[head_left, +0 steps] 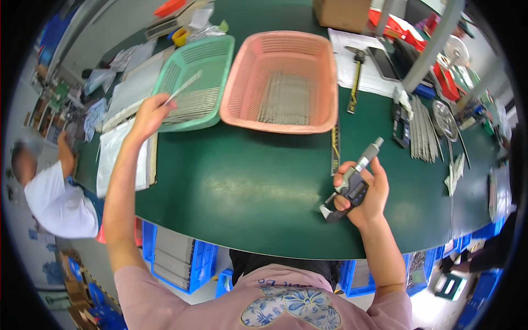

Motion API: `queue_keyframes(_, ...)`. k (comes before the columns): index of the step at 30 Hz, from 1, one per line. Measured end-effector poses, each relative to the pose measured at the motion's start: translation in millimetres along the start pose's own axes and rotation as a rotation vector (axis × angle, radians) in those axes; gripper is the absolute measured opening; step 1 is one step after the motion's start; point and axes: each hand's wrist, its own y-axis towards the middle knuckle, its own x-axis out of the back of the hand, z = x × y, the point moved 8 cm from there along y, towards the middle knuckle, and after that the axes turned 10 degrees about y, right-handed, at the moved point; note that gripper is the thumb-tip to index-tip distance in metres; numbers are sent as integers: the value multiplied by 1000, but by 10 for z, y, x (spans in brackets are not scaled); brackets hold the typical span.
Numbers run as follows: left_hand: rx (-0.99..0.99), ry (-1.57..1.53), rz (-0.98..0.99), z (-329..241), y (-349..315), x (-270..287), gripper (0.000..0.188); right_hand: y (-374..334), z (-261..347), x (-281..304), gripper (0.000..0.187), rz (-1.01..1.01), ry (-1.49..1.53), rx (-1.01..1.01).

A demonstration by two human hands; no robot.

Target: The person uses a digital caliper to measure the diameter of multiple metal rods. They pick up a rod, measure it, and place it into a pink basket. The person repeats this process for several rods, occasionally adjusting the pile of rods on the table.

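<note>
Over the near left edge of a green basket [224,71], my left hand [151,116] pinches a thin metal rod [188,85], tilted up to the right. Many similar rods [195,105] lie side by side inside that basket. My right hand [368,192] is closed round a digital micrometer [352,187] above the table, its grey thimble pointing up and its frame low on the left. A pink basket [235,104] stands between the hands on the far side, with a flat layer of grey rods [286,99] in it.
Calipers [356,80], a phone [382,63] and papers lie at the back right. Loose rods [422,132] and another measuring tool [400,121] sit on the right. Paper stacks [124,159] are at left. Blue crates [201,267] stand below the green table [247,220]. A co-worker [58,192] is far left.
</note>
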Motion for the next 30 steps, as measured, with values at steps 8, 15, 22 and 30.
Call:
queue_keyframes(8,-371,350,290,17,257,-403,15,41,70,73,65,-46,-51,29)
queue_keyframes(15,-264,218,-31,-929,559,-54,14,-9,14,49,63,-56,-76,20)
queue_keyframes(22,-384,660,335,-1975,536,-1357,54,43,7,107,51,-143,26,61)
queue_keyframes(30,-322,528,433,-1851,633,-1685,45,5,49,111,56,17,-34,15)
